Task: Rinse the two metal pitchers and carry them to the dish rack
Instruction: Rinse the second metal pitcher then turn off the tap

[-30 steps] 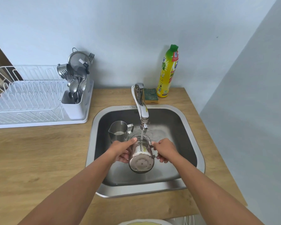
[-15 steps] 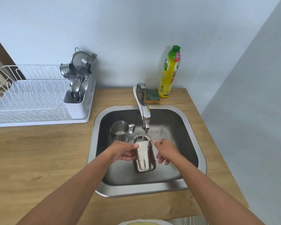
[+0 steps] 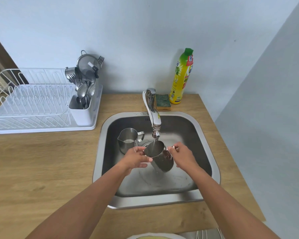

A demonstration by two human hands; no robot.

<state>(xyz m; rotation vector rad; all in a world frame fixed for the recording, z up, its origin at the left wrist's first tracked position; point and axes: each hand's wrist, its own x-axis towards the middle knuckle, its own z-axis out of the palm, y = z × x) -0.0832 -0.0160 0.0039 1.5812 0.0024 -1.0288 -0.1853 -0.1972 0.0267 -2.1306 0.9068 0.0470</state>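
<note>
Since half a second earlier, held pitcher (image 3: 160, 157) had tipped mouth-up directly under the faucet (image 3: 154, 114), with the stream running inside it. Left hand (image 3: 136, 158) gripped its rim side, right hand (image 3: 181, 155) its handle side. Second pitcher (image 3: 128, 140) stayed upright left of the faucet.

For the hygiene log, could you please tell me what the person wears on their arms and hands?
The left forearm and right forearm are bare, with no sleeves in view. The left hand and right hand wear no gloves; no watch, bracelet or ring is visible.
</note>
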